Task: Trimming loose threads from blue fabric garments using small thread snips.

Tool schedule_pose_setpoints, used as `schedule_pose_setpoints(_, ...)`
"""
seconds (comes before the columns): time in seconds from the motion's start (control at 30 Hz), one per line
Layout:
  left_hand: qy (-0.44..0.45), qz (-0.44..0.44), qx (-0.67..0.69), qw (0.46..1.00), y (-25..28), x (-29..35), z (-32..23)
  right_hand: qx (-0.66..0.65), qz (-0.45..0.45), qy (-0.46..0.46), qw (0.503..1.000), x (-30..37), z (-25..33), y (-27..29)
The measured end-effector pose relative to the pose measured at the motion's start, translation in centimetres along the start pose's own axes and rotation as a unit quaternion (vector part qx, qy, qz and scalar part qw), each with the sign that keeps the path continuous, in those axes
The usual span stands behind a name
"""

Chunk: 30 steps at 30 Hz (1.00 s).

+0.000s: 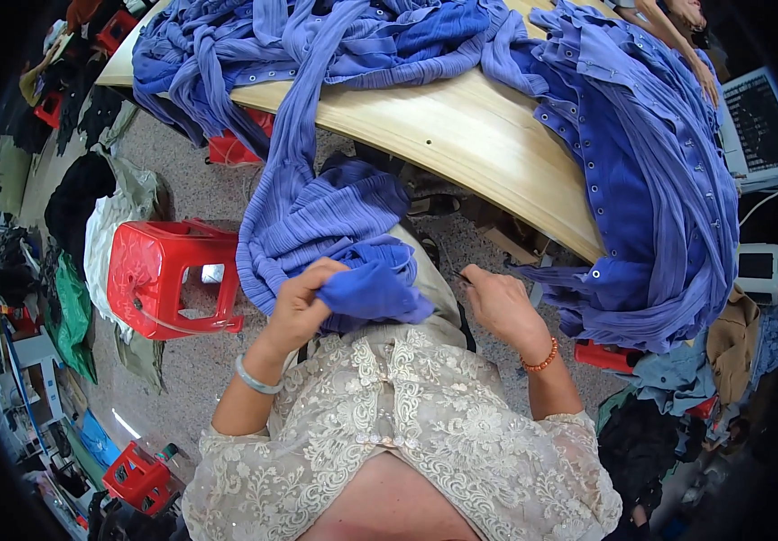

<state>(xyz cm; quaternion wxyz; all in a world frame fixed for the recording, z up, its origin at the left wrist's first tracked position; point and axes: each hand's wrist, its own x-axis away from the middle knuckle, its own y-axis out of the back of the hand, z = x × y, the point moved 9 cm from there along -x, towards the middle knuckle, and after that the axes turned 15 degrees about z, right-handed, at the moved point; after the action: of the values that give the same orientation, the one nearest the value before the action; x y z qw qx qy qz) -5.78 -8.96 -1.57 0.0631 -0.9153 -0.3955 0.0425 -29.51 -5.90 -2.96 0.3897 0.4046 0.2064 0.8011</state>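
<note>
A blue-violet pleated garment hangs from the table edge down over my lap. My left hand is closed on a smooth blue flap of it, in front of my waist. To the right and apart from the cloth, my right hand is closed with thumb and forefinger together. A thin dark tool sticks out past these fingertips; most of it is hidden, so its kind does not show.
The wooden table carries heaped blue-violet garments with metal eyelets. Another person's hand rests by the far-right pile. Red plastic stools stand at the left, beside a green bag and dark cloth. White equipment is at the right.
</note>
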Motion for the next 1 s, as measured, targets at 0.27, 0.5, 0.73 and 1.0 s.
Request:
schedule_pose_setpoints(0.27,-0.049,0.087,0.024,0.995,0.3,3.5,-7.6,-0.259,-0.096,0.118,0.954,-3.6,0.6,1.5)
schedule_pose_setpoints(0.5,-0.028,0.13,-0.016,0.991,0.3,5.0,-8.9,-0.235,0.152,0.279,0.919,-8.0,9.4,-4.3)
schedule_pose_setpoints(0.73,-0.081,0.004,0.0,0.997,6.4,7.5,-8.8,-0.255,0.238,0.258,0.901,-9.8,9.6,-5.8)
schedule_pose_setpoints(1.0,0.141,-0.112,-0.26,0.949,11.8,7.9,-1.3,-0.316,0.102,0.19,0.924,-8.6,8.7,-0.1)
